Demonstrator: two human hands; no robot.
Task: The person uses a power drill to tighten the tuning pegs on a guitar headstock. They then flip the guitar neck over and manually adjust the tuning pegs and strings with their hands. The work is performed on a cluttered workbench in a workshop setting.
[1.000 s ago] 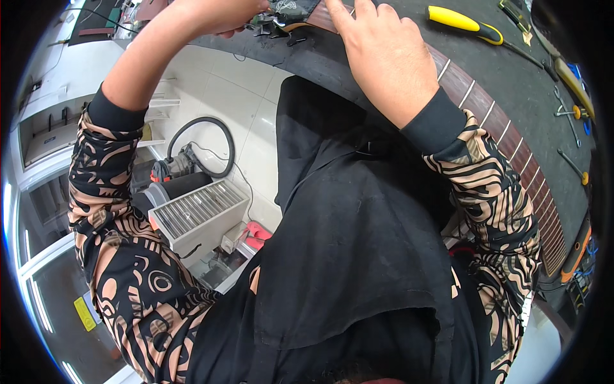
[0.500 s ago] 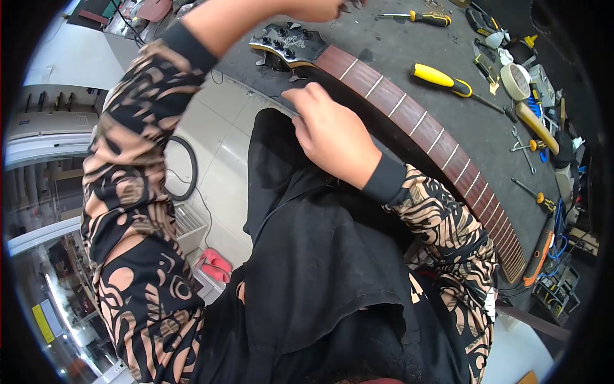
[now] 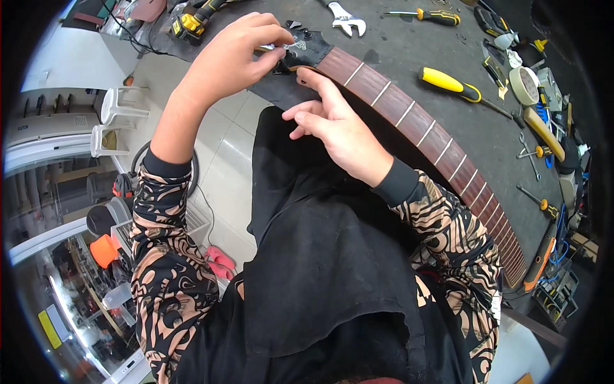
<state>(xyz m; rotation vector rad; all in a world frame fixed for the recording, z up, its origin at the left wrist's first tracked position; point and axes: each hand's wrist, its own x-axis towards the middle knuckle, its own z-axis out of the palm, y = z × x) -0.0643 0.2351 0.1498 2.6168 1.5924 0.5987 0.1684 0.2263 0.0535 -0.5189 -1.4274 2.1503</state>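
Holding my left hand (image 3: 242,61) at the headstock (image 3: 313,46), thumb and fingers bent, I can't tell whether they grip anything. My right hand (image 3: 342,125) has fingers loosely spread, index near the headstock's edge. The neck (image 3: 416,123) lies along the bench (image 3: 384,52).

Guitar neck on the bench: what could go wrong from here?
The guitar neck might get scratched if it shifted, since a yellow-handled tool lies beside it on the bench. The headstock could get dinged by the metal wrench lying just past it. And with the left hand at the headstock, near the bench's edge, a careless push might unsettle the neck.
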